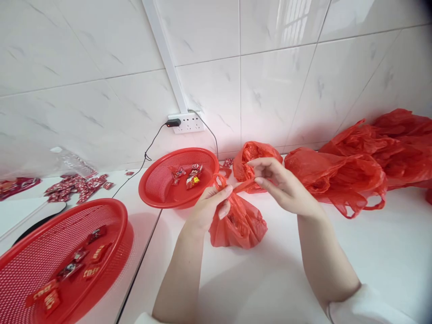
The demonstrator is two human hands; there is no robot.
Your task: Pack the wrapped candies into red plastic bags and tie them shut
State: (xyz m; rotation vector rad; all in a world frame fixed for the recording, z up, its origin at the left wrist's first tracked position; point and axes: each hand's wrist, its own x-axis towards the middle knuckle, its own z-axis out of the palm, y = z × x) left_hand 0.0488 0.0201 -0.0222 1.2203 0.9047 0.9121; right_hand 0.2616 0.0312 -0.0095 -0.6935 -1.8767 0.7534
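Head view: one red plastic bag point(241, 227), bulging, creased and thin, is sitting on the white table point(398, 243) between two hands. The left hand point(204, 209) is curling closed around its gathered neck; the right hand point(283, 185) is pinching one stretched handle point(243, 185). Two red baskets point(151, 180) holding wrapped sweets point(193, 181) are standing leftward; more red bags point(337, 168) are lying rightward.

Both hands point(286, 186) pinch (forearms point(320, 256) slanting inward).
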